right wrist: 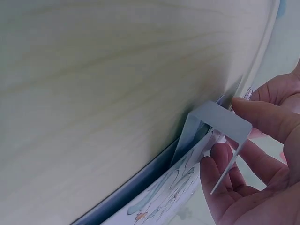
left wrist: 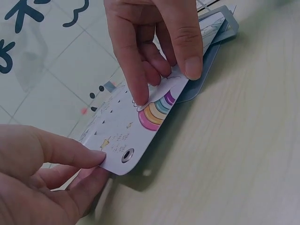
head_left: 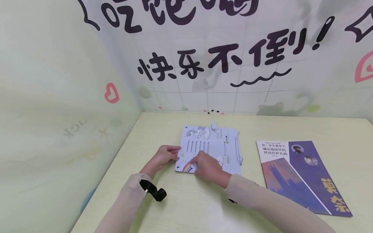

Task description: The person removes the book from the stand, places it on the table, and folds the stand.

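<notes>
A white and pale blue folding book stand [head_left: 217,147] lies on the table, its panel printed with a unicorn, a rainbow [left wrist: 152,112] and rows of slots. My left hand [head_left: 164,156] pinches the panel's left edge near a corner with a metal eyelet [left wrist: 127,155]; that corner is raised off the table in the left wrist view. My right hand [head_left: 210,166] grips the near edge beside the rainbow, index finger on the printed face and thumb at the edge. Close to the right fingers, a grey bent bracket [right wrist: 222,121] juts from the stand.
A purple and white book [head_left: 303,178] with a picture on its cover lies to the right on the wooden table [head_left: 186,207]. Behind the table hangs a printed cloth backdrop [head_left: 186,100], and another covers the left side.
</notes>
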Motion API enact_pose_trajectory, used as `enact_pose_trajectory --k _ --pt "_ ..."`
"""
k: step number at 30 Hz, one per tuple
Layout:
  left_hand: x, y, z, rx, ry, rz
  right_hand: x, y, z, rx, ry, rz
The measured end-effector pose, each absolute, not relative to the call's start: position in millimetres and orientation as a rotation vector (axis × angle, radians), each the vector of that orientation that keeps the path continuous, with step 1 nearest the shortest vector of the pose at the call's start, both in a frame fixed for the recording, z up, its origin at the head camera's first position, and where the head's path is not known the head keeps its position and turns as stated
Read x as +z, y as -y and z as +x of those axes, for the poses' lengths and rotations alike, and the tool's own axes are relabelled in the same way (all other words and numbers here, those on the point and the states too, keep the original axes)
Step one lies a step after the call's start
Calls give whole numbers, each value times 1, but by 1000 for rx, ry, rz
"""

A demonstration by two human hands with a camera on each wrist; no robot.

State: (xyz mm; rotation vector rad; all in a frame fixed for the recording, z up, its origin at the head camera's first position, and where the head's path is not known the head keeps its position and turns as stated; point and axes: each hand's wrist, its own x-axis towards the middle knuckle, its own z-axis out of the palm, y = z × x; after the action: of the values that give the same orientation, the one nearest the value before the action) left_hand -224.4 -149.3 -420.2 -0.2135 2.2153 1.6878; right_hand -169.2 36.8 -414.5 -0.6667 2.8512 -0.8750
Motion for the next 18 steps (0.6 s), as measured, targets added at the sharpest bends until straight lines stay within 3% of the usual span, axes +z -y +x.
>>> enact_pose_trajectory --k 8,18 --pt "-425 149 -226 1710 -2177 -216 -409 -46 -172 -940 -2763 -714" --pt "-423 150 -226 1699 -2167 -247 -376 -101 -179 -1107 -2678 -496"
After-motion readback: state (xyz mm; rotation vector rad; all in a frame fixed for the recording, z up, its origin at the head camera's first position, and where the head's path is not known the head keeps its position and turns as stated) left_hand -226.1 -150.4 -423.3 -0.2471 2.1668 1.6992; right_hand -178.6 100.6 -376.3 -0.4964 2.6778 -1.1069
